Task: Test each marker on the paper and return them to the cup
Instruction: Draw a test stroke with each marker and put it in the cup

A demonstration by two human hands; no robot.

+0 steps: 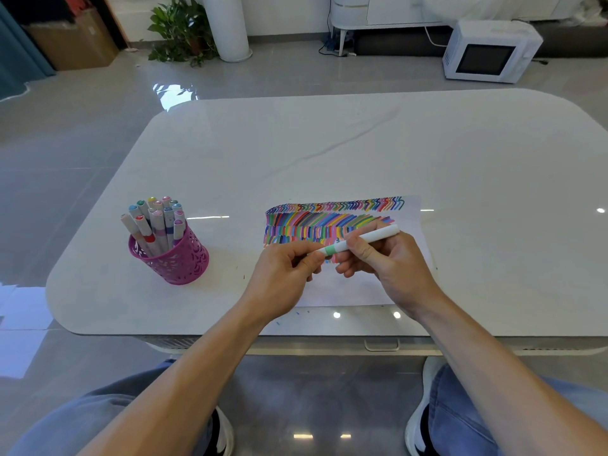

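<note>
Marker (362,240) gripped between both hands (286,274) (391,264), above paper (355,287).

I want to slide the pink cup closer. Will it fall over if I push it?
Probably tippy: the pink cup is crammed with tall markers leaning out left, well above its rim. It looks like light cut-out mesh, so push low. The glossy table should let it slide easily.

White marble-patterned table (329,143) is occupying the centre of view. White microwave (487,51) is sitting on the grey tiled floor (65,143) at 1 o'clock. At 11 o'clock, potted plant (177,31) is standing just beside a white cylindrical unit (228,28). Cardboard box (72,44) is resting at 10 o'clock. White legged cabinet (378,14) is standing at 12 o'clock.
</note>
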